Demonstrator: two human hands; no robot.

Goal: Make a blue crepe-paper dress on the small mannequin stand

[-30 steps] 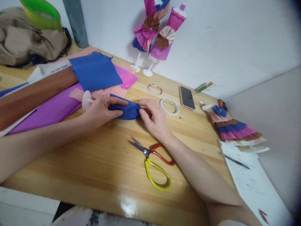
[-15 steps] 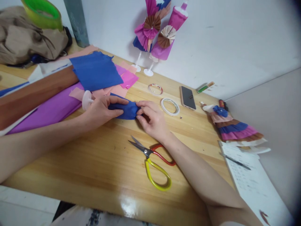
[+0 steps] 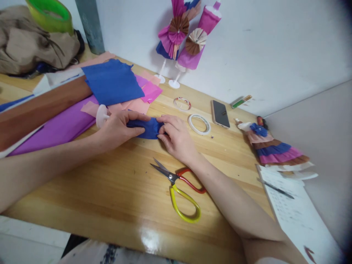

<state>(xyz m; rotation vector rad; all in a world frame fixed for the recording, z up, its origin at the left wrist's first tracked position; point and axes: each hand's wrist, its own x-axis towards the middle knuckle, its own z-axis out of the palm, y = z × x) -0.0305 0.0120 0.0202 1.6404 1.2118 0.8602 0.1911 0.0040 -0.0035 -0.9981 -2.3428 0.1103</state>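
Note:
A small piece wrapped in blue paper (image 3: 149, 129) lies between my two hands above the wooden table. My left hand (image 3: 117, 128) is closed round its left part, thumb below and fingers above. A white round base (image 3: 101, 116) sticks out behind that hand on the left. At the right end of the blue piece, the fingertips of my right hand (image 3: 176, 137) pinch the paper. Scissors (image 3: 172, 178) with one red and one yellow handle lie open below, partly beside my right forearm.
Blue (image 3: 114, 82), brown and purple paper lies at the left. Behind are two tape rolls (image 3: 199, 124), a phone (image 3: 220, 114) and two dressed forms (image 3: 192, 47) on stands. A layered paper dress (image 3: 277, 148) and a notebook (image 3: 294, 209) with a pen are at the right.
The fingers of my right hand have shifted slightly left and up along the right end of the blue piece. My left hand keeps its hold.

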